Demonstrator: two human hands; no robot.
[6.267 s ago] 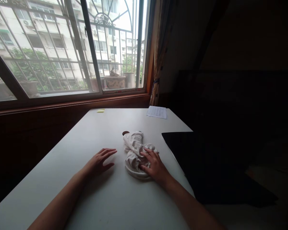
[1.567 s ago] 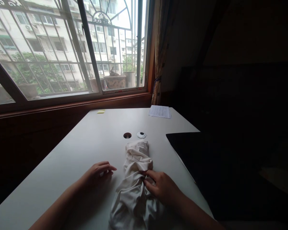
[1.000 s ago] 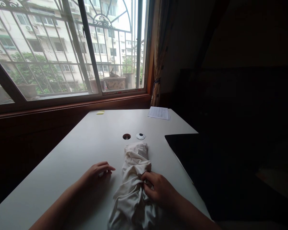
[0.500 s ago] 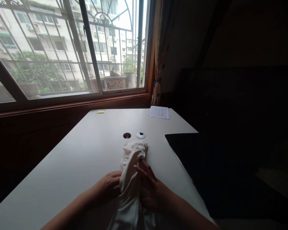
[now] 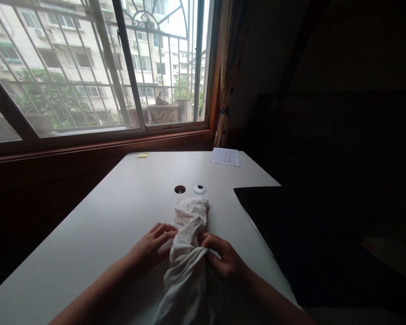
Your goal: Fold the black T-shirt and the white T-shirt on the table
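A long, bunched piece of white cloth (image 5: 186,271) lies lengthwise on the white table, running from the bottom edge of the view to near the two round holes. It is creased and twisted, and its exact kind does not show. My right hand (image 5: 225,257) pinches a raised fold on its right side between thumb and fingers. On the opposite side, my left hand (image 5: 155,243) is open, fingers stretched and thumb apart, with its fingertips against the cloth's left edge. The cloth partly hides the left fingertips.
On the white table (image 5: 115,212) are an open cable hole (image 5: 180,189) and a round white cap (image 5: 199,189). Paper sheets (image 5: 225,157) and a yellow note (image 5: 142,155) lie at the far edge. A black covering (image 5: 264,212) overlaps the right side. Behind stands a barred window (image 5: 88,67).
My right hand has drawn back a little and pinched a fold, pulling it rightward. My left hand has moved slightly forward, its fingers more stretched. The cloth's twist has shifted.
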